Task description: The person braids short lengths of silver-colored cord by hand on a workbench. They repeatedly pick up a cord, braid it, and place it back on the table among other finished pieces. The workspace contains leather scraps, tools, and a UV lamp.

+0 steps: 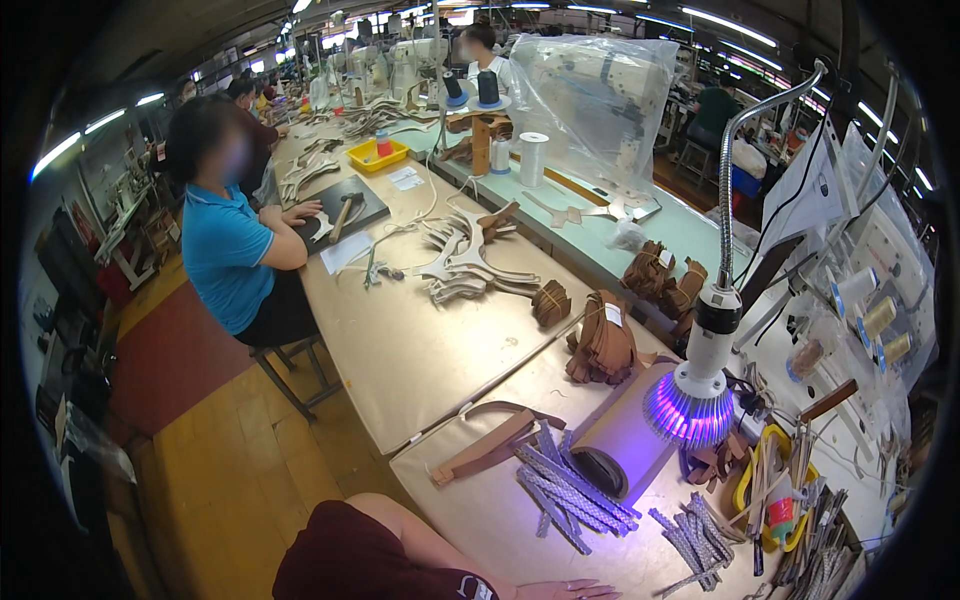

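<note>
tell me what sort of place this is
Probably a sewing workshop for leather or similar goods: large thread spools stand ready, brown strips lie bundled on a long table, and a hammer rests on a dark board.

We see a long, shiny tan table [400,340]. On it we find gray woven strips [575,488] in two piles, a brown strap [485,450], a fat brown roll [630,425], a big bunch of brown pieces [605,345], some pale flat shapes [465,262], a white paper [346,252], a black board [373,212] and a yellow tray [385,164].
</note>
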### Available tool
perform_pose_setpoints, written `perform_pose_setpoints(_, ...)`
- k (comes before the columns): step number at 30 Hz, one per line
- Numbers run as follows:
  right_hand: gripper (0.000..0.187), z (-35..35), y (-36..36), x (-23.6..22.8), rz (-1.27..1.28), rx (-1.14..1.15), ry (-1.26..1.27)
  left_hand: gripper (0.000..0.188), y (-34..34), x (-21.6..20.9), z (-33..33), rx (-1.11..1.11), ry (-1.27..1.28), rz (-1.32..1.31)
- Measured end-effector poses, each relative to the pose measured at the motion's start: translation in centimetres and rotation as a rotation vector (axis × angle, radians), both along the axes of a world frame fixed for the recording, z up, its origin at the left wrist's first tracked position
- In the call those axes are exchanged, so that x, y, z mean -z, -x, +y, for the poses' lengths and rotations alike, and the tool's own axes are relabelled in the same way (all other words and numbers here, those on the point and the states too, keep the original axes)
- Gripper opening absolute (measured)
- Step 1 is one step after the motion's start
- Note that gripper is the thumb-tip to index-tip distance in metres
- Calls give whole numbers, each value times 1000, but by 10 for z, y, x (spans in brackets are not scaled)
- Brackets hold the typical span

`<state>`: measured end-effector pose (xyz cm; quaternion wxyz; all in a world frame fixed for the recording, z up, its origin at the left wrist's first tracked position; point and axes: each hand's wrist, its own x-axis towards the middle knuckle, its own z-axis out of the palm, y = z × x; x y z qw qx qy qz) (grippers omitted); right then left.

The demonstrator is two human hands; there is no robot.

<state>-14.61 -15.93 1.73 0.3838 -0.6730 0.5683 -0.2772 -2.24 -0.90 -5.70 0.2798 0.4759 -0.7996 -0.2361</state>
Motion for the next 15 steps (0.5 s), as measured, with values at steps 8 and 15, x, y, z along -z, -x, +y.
perform_pose_setpoints(8, 15, 21, 32, 9, -103, 29, -119, 46, -2, -20, -5, -28, -51, 79)
perform_pose_setpoints(15, 14, 88, 65, -27, -210, 74, -247, 36, -28, -96, -20, -152, -587, 685)
